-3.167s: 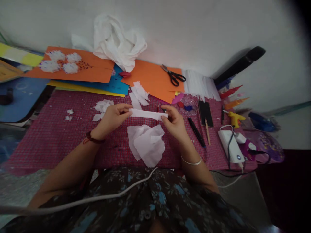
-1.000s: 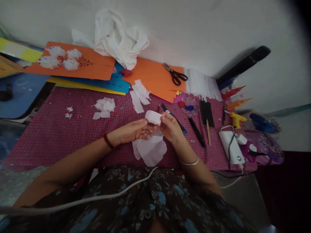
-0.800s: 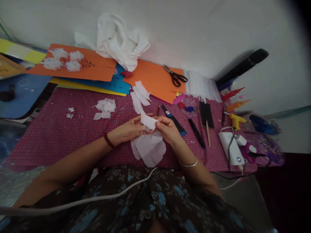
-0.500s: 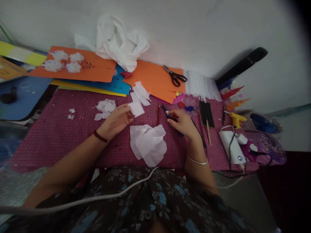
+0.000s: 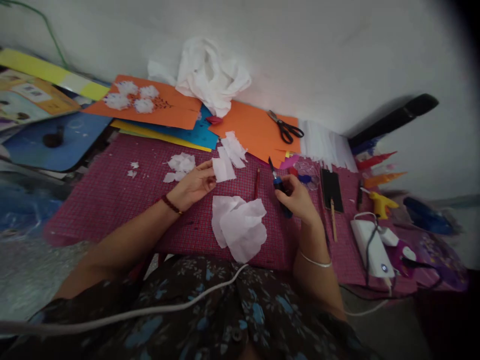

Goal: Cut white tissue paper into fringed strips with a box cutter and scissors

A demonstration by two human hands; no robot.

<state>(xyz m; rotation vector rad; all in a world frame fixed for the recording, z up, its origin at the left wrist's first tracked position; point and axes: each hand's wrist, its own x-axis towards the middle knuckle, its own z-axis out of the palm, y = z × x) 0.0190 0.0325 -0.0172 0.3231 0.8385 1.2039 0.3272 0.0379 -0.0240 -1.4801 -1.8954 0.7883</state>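
Observation:
My left hand (image 5: 193, 185) pinches a small folded piece of white tissue paper (image 5: 223, 169) just above the red checked cloth (image 5: 112, 195). My right hand (image 5: 298, 196) is closed round a dark cutter knife with a blue body (image 5: 278, 184), its tip pointing away from me. Between the two hands lies a crumpled pile of white tissue sheets (image 5: 239, 225). A red pencil (image 5: 257, 177) lies on the cloth between the hands.
Orange paper sheets (image 5: 255, 131), black scissors (image 5: 285, 128) and a bunched white cloth (image 5: 210, 75) lie along the wall. Tissue scraps (image 5: 180, 165) sit left of my left hand. At right are a black pad (image 5: 330, 183), a yellow glue gun (image 5: 379, 204) and a white power bank (image 5: 371, 242).
The long tissue strip got folded up small between both hands. My hands then parted: the left kept the folded tissue, the right reached to the cutter knife and picked it up.

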